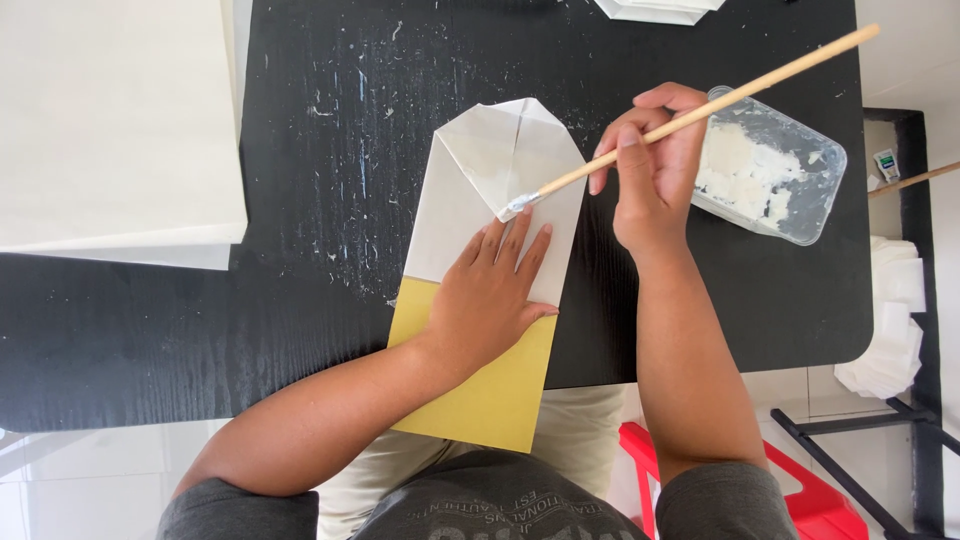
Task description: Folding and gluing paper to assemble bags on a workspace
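A white and yellow paper bag [470,190] lies flat on the black table [200,330], its folded pointed end away from me and its yellow end hanging over the near edge. My left hand [490,290] presses flat on the bag's middle, fingers spread. My right hand [655,170] grips a long wooden brush [700,105]. The brush's white tip touches the folded flaps just beyond my left fingertips. A clear plastic tray [800,175] with white paste stands right of my right hand.
A large white sheet [110,120] covers the table's far left. More white folded paper [660,10] sits at the far edge. A red stool [810,495] and a stack of white paper [895,320] are on the floor at right.
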